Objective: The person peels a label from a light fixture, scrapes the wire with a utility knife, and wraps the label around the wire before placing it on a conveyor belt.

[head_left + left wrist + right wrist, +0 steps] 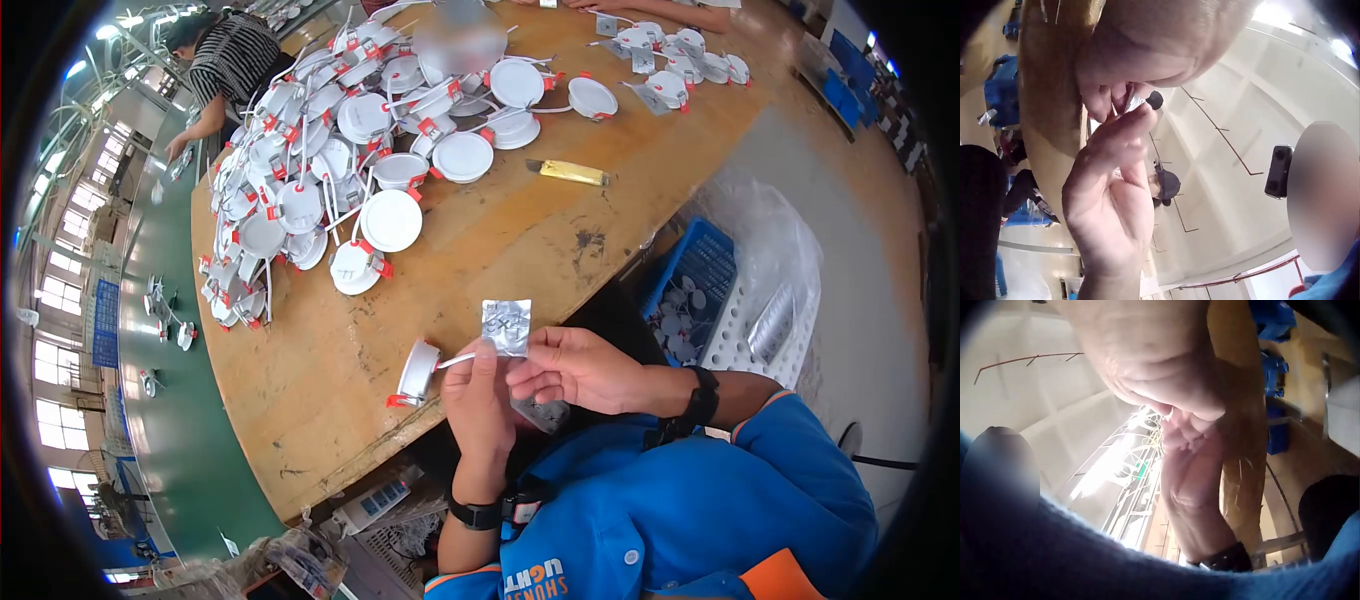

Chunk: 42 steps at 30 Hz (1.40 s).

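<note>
Wooden counter (520,240), white lamps (300,180) heaped at eleven o'clock. At six, by its edge, your left hand (480,395) clasps one lamp (418,372) by its lead, steadying it; your right hand (575,370) pinches a foil sachet (506,325).

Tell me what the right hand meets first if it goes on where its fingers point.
Probably the left hand: the right hand points at it across the silver foil packet both pinch; depth is hard to judge.
</note>
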Each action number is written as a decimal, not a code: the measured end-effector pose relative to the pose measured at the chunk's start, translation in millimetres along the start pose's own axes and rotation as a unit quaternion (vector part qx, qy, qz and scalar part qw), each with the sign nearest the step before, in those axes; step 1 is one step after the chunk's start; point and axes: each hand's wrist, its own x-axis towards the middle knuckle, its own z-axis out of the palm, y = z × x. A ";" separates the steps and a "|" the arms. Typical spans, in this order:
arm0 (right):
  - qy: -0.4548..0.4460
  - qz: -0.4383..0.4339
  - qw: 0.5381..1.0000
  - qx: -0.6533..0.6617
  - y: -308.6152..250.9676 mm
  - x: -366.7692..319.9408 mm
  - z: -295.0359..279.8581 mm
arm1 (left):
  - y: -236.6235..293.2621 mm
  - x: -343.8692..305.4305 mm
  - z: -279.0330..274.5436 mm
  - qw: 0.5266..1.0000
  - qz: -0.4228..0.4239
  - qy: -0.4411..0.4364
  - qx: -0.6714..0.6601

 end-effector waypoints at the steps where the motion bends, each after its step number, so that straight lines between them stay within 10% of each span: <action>1: -0.017 0.028 0.993 -0.118 -5.9 -3.0 0.3 | -1.5 1.2 -5.0 1.000 -0.006 0.016 0.014; 5: -0.082 0.015 0.834 -0.546 -76.2 -23.4 -7.0 | 18.6 -3.3 -14.0 0.995 -0.064 -0.038 0.070; 7: 0.132 -0.105 0.800 -0.576 -111.2 -21.0 -8.9 | 30.2 -10.3 -23.7 0.991 -0.096 -0.041 0.088; 12: 0.273 -0.337 0.404 -0.805 -153.9 25.6 -56.0 | 28.4 -26.6 -37.4 0.987 -0.081 0.009 0.137; 15: 0.280 -0.286 0.388 -0.830 -151.2 41.5 -54.1 | 34.7 -29.6 -42.6 0.977 -0.095 -0.015 0.191; 18: 0.256 -0.294 0.378 -0.840 -154.1 52.4 -58.6 | 43.1 -31.0 -39.7 0.969 -0.116 -0.029 0.214; 24: 0.128 -0.188 0.510 -0.830 -155.0 36.5 -26.3 | 56.0 -24.7 -35.6 0.957 -0.133 -0.087 0.244; 26: -0.047 -0.228 0.650 -0.723 -136.2 28.7 -18.2 | 53.2 -21.0 -34.8 0.954 -0.148 -0.122 0.231; 28: -0.111 -0.073 0.717 -0.684 -128.3 9.8 6.0 | 55.6 -16.5 -24.9 0.945 -0.173 -0.134 0.242; 34: -0.082 -0.091 0.693 -0.711 -116.1 -15.8 21.3 | 47.4 -7.6 -14.0 0.942 -0.199 -0.127 0.240; 42: -0.057 -0.078 0.786 -0.610 -57.0 -9.3 8.8 | 38.1 -22.0 -32.7 0.971 -0.190 -0.107 0.100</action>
